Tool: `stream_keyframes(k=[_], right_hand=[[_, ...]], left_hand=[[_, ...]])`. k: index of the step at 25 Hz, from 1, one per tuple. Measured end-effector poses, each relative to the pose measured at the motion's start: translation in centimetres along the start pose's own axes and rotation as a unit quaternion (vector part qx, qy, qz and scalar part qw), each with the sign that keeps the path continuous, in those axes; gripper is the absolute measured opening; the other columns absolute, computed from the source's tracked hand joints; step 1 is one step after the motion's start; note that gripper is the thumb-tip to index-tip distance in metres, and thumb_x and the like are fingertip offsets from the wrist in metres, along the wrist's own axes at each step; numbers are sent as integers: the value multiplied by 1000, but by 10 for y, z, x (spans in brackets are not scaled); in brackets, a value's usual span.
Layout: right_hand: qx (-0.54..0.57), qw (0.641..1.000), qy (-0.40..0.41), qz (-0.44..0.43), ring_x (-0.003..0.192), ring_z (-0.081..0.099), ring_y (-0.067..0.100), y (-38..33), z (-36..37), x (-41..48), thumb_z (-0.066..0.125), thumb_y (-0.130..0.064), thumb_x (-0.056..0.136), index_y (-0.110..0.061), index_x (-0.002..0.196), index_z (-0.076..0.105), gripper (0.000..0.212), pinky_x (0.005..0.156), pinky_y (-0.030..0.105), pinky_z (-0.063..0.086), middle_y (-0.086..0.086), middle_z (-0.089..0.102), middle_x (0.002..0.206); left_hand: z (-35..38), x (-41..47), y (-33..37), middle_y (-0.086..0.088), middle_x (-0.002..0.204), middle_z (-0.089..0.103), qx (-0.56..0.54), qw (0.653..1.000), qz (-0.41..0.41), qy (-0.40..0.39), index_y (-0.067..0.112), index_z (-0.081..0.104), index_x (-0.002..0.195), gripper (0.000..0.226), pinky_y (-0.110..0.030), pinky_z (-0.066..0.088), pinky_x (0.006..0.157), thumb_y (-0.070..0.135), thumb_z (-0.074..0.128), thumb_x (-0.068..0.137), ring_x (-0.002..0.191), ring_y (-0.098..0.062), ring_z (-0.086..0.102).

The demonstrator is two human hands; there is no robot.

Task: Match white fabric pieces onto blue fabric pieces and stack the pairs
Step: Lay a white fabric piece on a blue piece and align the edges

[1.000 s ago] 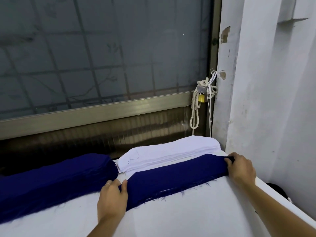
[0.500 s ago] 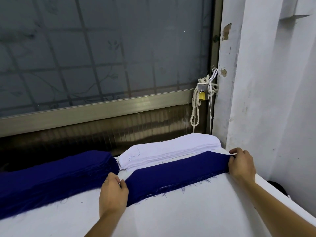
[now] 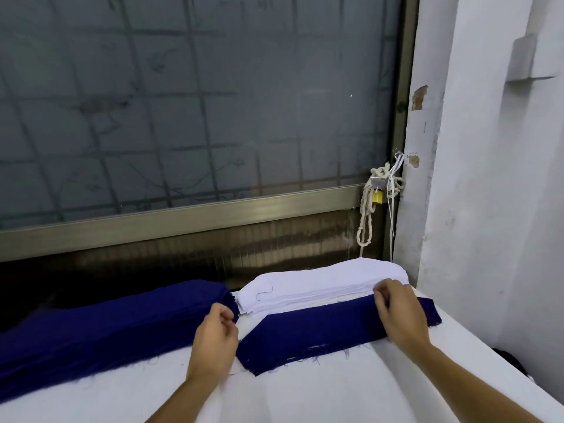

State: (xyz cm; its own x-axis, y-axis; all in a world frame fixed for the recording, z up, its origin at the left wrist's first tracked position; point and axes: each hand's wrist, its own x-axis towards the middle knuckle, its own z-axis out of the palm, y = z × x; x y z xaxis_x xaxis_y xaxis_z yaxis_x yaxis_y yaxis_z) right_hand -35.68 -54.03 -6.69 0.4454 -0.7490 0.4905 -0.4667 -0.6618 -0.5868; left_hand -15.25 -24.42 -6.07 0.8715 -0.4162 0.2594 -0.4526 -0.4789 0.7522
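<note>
A single blue fabric piece point(image 3: 308, 337) lies flat on the white table point(image 3: 305, 395), just in front of a stack of white fabric pieces point(image 3: 317, 282). A thick stack of blue pieces point(image 3: 106, 325) lies to the left. My left hand point(image 3: 215, 340) hovers at the blue piece's left end with its fingers loosely curled, holding nothing. My right hand point(image 3: 399, 312) is over the blue piece's right part, its fingertips at the front edge of the white stack. Whether they pinch a white sheet is hidden.
A frosted window with a metal frame point(image 3: 213, 215) stands right behind the stacks. A rope and a yellow padlock point(image 3: 377, 196) hang at its right corner. A white wall point(image 3: 488, 209) closes the right side, and the table's edge runs along it.
Both hands let go of the blue piece's ends. The right hand moved left and back to the white stack's edge. The left hand lifted off and curled loosely. The blue piece lies flat.
</note>
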Motion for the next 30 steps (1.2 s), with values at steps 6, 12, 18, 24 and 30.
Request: stream_keyframes(k=[6, 12, 18, 24, 30], right_hand=[[24, 993, -100, -59, 81, 57, 7, -104, 41, 2, 49, -32, 104, -30, 99, 58, 10, 69, 20, 44, -11, 62, 88], [48, 977, -174, -118, 80, 58, 10, -212, 95, 7, 52, -28, 102, -29, 89, 58, 14, 67, 26, 52, -9, 63, 83], [22, 945, -267, -186, 104, 58, 14, -287, 163, -4, 54, -34, 101, -28, 110, 64, 14, 91, 37, 51, -7, 63, 109], [-57, 924, -294, -236, 127, 48, 17, -320, 213, -14, 51, -47, 100, -29, 137, 53, 41, 110, 39, 35, -6, 51, 138], [-33, 910, -308, -275, 144, 32, 10, -332, 238, -25, 45, -44, 103, -32, 150, 37, 49, 122, 36, 17, -11, 40, 154]], left_hand=[[-102, 42, -26, 6, 80, 63, 44, 998, 31, 34, 32, 52, 91, 21, -22, 47, 62, 14, 62, 97, 71, -10, 62], [-186, 63, -88, 0, 93, 65, 123, 991, -34, 43, 24, 56, 99, 6, -38, 55, 75, 29, 60, 100, 80, -14, 62], [-242, 81, -157, -5, 136, 59, 267, 958, -101, -11, 18, 49, 143, 45, -43, 47, 103, 43, 43, 106, 121, -25, 57], [-277, 108, -193, -4, 162, 32, 291, 949, -96, -78, 24, 20, 160, 56, -47, 32, 118, 34, 39, 108, 145, -30, 30], [-286, 133, -210, 1, 140, 47, 271, 956, -63, -97, 30, 52, 138, 42, -42, 46, 108, 33, 63, 97, 126, -20, 49]])
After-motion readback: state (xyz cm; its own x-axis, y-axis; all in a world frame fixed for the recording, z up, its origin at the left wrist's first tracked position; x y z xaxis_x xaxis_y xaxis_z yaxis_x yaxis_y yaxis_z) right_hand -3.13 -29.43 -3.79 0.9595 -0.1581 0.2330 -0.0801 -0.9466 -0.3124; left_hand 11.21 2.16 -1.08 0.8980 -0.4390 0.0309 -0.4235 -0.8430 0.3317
